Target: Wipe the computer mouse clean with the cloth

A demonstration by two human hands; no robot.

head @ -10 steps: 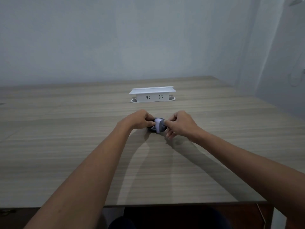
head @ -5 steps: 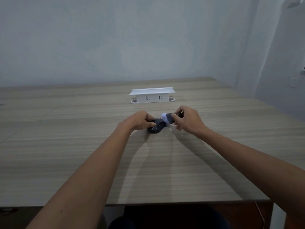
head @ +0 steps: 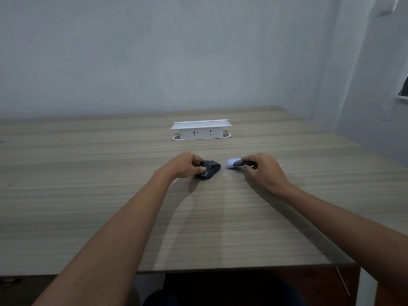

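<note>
Across the wide wood-grain worktop (head: 110, 195) both bare forearms reach forward. At the far middle sits a white socket box (head: 200, 130), upright, lid raised, well beyond the hands. Nearer in, the left hand (head: 184, 164) is wrapped around the near-left end of the dark computer mouse (head: 209, 170), its grip closed on it, mouse resting flat on the wood. Just to the right, and apart from the mouse, the right hand (head: 263, 171) has its grip pinched shut on the pale cloth (head: 233, 163), a small bunched wad poking out from the fingertips (head: 245, 162), low over the wood.
</note>
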